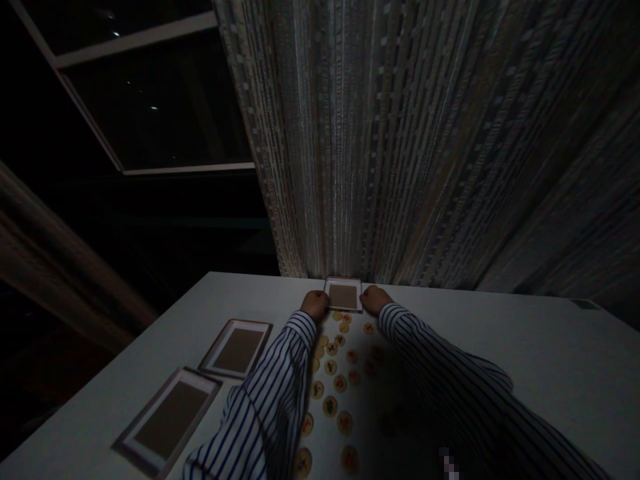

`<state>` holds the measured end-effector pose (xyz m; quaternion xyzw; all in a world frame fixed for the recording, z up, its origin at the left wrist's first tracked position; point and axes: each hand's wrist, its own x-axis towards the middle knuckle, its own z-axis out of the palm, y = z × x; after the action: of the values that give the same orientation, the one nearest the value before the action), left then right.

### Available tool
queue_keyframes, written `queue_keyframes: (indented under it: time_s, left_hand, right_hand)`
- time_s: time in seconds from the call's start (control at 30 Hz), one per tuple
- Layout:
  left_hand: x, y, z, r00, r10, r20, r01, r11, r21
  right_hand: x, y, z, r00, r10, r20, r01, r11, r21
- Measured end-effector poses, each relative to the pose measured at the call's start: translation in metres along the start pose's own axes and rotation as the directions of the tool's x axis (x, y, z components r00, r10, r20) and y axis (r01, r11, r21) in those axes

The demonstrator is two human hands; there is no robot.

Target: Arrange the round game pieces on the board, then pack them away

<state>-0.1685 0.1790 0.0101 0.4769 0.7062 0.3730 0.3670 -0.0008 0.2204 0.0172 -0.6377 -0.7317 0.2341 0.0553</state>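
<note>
My left hand [315,306] and my right hand [376,300] are closed on opposite sides of a small shallow box [343,297] at the far edge of the white table. Its inside shows a brown bottom framed by pale walls. Between my striped sleeves lie several round Chinese chess pieces [330,405], scattered in a loose trail from the box toward me. Some carry red characters, others dark ones, and a few show blank faces. Shadow from my right arm darkens the pieces on that side.
Two similar shallow boxes stand left of my left arm, a nearer box [173,420] and a farther box [237,349]. Behind the white table [525,353] hangs a striped curtain [350,133]. A dark window [155,100] is at upper left. A small flat item [584,304] lies at the far right corner.
</note>
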Motion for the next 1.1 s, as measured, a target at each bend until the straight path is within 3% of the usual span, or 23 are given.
queue_keyframes:
  time_s: [0.33,0.53,0.87,1.1]
  left_hand:
    - [-0.003,0.010,-0.014,0.993,0.091,-0.082,-0.097,0.993,-0.074]
    - [-0.018,0.020,-0.020,0.980,0.103,-0.168,-0.140,0.965,-0.222]
    - [-0.097,0.055,-0.015,0.963,0.198,-0.182,-0.262,0.843,-0.470]
    - [-0.143,0.052,0.004,0.940,0.290,-0.180,-0.340,0.747,-0.572]
  right_hand:
    - [-0.010,-0.004,-0.022,0.998,-0.064,0.010,0.063,0.994,0.085]
    - [-0.035,-0.002,-0.044,0.988,-0.138,-0.076,0.150,0.971,0.189]
    - [-0.102,0.021,-0.069,0.939,-0.180,-0.292,0.298,0.848,0.439]
    - [-0.156,0.046,-0.068,0.894,-0.153,-0.422,0.385,0.745,0.545]
